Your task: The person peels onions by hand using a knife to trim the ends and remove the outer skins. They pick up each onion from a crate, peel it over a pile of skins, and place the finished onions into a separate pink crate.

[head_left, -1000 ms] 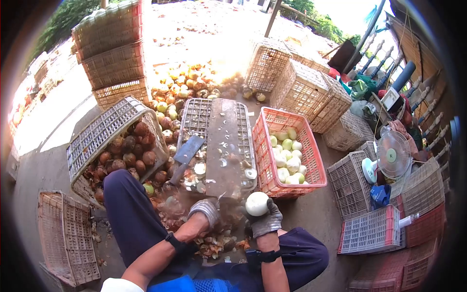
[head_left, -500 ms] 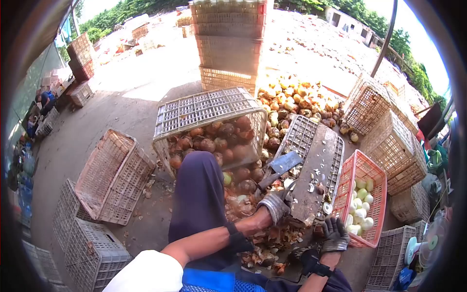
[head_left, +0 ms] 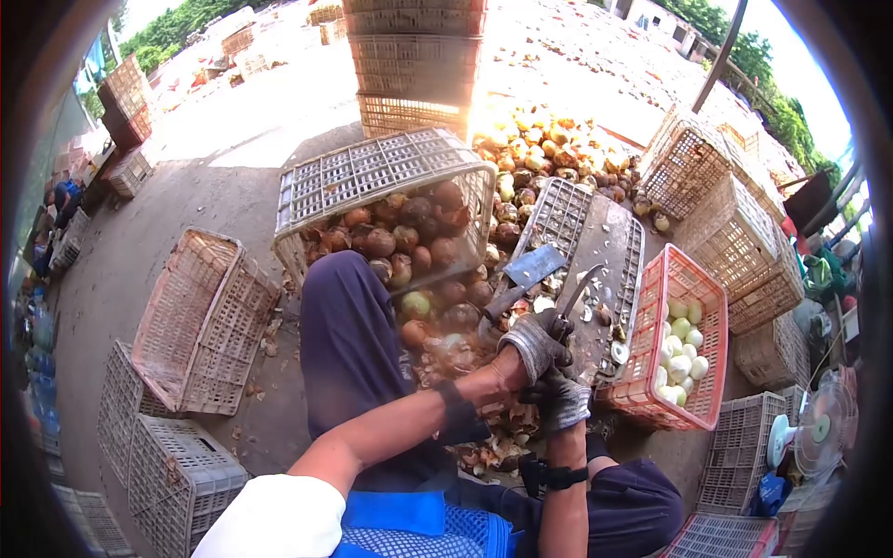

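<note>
My left hand, in a grey-and-black glove, is closed on a knife with a thin curved blade pointing up and away. Just below it, touching or nearly touching, is my gloved right hand. Its fingers are curled in toward the left wrist; what they grip, if anything, is hidden. A cleaver with a broad blue-grey blade lies beyond, at the left side of a worn wooden board on a grey crate. Onion scraps lie on the board. Unpeeled onions spill from a tipped crate by my knee.
Peeled onions lie in a red crate to the right. A large onion heap sits behind the board. Crates stand stacked ahead and at right; others are at left. A fan stands far right.
My right hand has moved left and up from beside the red crate, its open fingers now curled close to my left hand. The left hand keeps the curved knife. The view has shifted slightly.
</note>
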A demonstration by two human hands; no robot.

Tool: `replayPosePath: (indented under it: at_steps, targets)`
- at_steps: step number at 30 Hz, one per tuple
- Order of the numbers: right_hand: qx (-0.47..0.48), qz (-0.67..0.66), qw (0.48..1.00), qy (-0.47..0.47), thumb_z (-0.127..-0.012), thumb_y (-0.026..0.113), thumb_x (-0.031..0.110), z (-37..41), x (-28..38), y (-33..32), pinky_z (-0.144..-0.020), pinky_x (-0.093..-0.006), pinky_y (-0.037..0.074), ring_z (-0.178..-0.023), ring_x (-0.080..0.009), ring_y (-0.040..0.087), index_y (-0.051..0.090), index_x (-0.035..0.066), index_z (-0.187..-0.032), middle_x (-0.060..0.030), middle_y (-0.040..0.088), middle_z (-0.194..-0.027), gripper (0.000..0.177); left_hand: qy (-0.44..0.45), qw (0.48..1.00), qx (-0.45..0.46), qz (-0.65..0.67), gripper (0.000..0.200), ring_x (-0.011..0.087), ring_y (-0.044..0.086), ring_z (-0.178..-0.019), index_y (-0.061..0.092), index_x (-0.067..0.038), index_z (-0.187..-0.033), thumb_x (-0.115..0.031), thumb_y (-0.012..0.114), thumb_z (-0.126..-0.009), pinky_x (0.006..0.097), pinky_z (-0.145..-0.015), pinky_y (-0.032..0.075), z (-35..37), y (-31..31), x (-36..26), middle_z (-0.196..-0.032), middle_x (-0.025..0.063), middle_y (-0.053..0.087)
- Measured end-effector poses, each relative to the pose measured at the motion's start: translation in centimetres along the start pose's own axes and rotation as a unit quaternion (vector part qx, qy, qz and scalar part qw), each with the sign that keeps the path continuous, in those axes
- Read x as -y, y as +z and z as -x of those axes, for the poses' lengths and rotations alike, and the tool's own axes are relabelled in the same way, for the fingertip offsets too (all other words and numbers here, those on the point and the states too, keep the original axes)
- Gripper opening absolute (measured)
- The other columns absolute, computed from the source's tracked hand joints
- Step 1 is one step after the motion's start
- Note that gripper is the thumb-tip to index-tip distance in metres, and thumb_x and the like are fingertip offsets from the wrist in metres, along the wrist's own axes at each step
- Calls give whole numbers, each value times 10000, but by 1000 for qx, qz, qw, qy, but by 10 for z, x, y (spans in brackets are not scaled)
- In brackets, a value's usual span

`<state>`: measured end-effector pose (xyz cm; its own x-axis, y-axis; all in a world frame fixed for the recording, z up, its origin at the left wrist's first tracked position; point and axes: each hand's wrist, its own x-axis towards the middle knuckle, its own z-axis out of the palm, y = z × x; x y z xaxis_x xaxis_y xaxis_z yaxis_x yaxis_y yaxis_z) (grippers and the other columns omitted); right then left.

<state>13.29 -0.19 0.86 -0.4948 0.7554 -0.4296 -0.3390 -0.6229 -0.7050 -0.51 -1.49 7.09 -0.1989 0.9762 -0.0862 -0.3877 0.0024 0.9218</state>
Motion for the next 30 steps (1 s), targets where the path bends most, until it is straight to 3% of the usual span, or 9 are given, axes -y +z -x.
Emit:
replayPosePath:
  at_steps: [5, 10, 12, 15, 18, 21, 26, 27, 30]
  targets:
    - [58, -153, 986, 19, -867, 632, 71, -23, 23, -7, -562, -349, 540, -666, -229, 620, 552, 10, -1141, -102, 598, -825, 292, 72, 956, -55, -279, 182, 145, 538, -623, 618, -53, -888, -45, 684, -718, 321, -528, 445, -107, -96, 11, -687, 13, 564]
    - [-122, -106, 984, -81, -879, 624, 73, -50, 41, -10, -577, -354, 558, -699, -264, 643, 525, 20, -1191, -164, 639, -921, 332, -3, 720, -52, -692, 177, 169, 587, -650, 690, -72, -909, -223, 605, -875, 354, -542, 449, -144, -234, 40, -755, 33, 643]
    - [-140, -86, 982, -95, -877, 626, 73, -66, 41, -15, -585, -358, 563, -696, -266, 645, 522, 17, -1194, -162, 639, -914, 339, -238, 775, -73, -581, 303, 193, 591, -743, 674, -63, -1005, -337, 647, -877, 365, -639, 489, -116, -230, 44, -837, 64, 650]
    - [-184, -62, 980, -50, -860, 635, 48, -86, 30, -31, -542, -359, 563, -686, -265, 646, 501, 39, -1208, -170, 636, -912, 373, -223, 873, -201, -386, 172, 159, 556, -634, 677, -41, -898, -201, 618, -876, 353, -525, 433, -104, -231, 105, -756, 34, 635]
    - [-236, -89, 968, 4, -840, 612, -42, -101, 23, -36, -436, -299, 472, -607, -216, 577, 498, 68, -1181, -159, 603, -860, 376, -172, 863, -161, -447, 352, 160, 518, -668, 650, 18, -946, -312, 688, -831, 353, -597, 465, -128, -261, 208, -798, 51, 628]
    - [-259, -112, 959, 30, -833, 535, -136, -109, 24, -24, -402, -234, 308, -513, -112, 404, 502, 78, -1138, -86, 513, -752, 374, -230, 778, -149, -565, 402, 203, 596, -722, 671, 35, -908, -348, 687, -786, 387, -647, 500, -141, -248, 207, -815, 112, 662]
    - [-232, -111, 966, 25, -824, 549, -137, -107, 27, -25, -422, -211, 345, -543, -105, 448, 485, 19, -1179, -184, 575, -832, 393, -339, 792, -157, -483, 463, 248, 662, -768, 682, -4, -956, -424, 678, -763, 427, -693, 527, -164, -252, 217, -882, 129, 701]
    - [-200, -107, 973, 34, -843, 562, -118, -105, 23, -40, -474, -235, 408, -637, -160, 508, 475, 16, -1214, -224, 579, -925, 404, -328, 743, -144, -566, 506, 276, 684, -786, 687, -17, -973, -471, 678, -750, 429, -697, 534, -182, -277, 271, -899, 155, 705]
    - [-175, -98, 979, 39, -872, 544, -109, -105, 19, -49, -508, -245, 453, -714, -203, 562, 481, 31, -1252, -273, 581, -1013, 410, -343, 760, -167, -526, 528, 296, 692, -821, 690, -32, -984, -503, 675, -744, 428, -704, 538, -167, -245, 198, -934, 172, 701]
